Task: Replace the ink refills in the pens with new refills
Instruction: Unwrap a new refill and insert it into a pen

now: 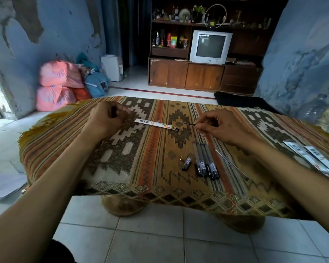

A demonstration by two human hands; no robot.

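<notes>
Refill [190, 124] pinched in R hand [219, 128], tip pointing left, axis sideways.

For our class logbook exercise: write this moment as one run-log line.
stage: refill out | right hand: pinches thin refill | left hand: curled round small dark item | refill wrapper: between hands | pens: grouped on cloth

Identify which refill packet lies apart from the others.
The white refill packet lying alone mid-table, between the left hand and the right hand. The other packets lie bunched at the table's right edge.
</notes>
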